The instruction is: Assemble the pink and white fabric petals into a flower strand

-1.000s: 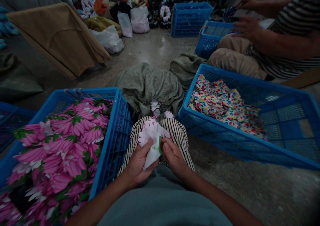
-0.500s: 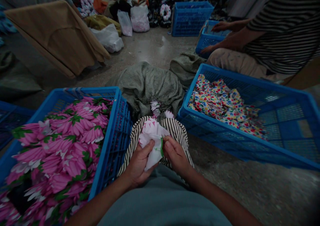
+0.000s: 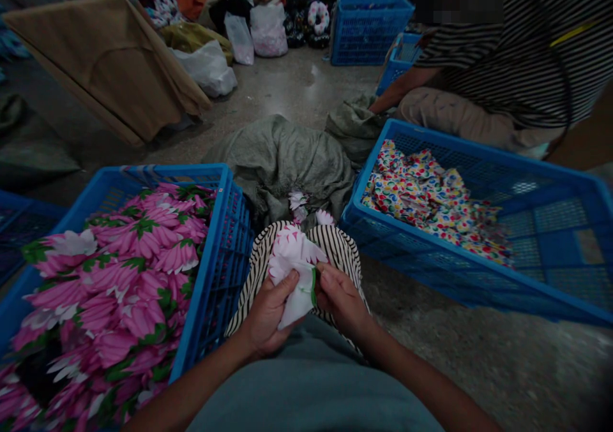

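Observation:
A white fabric piece [image 3: 295, 255] with pink petal tips and a green edge lies over my lap, its pale inner side up. My left hand [image 3: 271, 311] is closed on its left part, thumb on top. At the green edge on the right, the fingers of my right hand [image 3: 340, 295] are pinched together on the cloth. Beyond my striped knees, more pink-and-white petal pieces [image 3: 297, 203] show at the mouth of a grey-green sack [image 3: 287, 157].
To the left, a blue crate [image 3: 224, 193] holds many pink petal pieces [image 3: 143, 228]. To the right, another blue crate [image 3: 479, 148] holds colourful dotted fabric [image 3: 421, 189]. Behind it sits a person in a striped shirt [image 3: 527, 68]. A brown cloth-covered panel [image 3: 100, 62] stands at the back left.
The person at the right has leaned forward, an arm now reaching down to the sack. My right hand has shifted slightly right, with the cloth's green edge.

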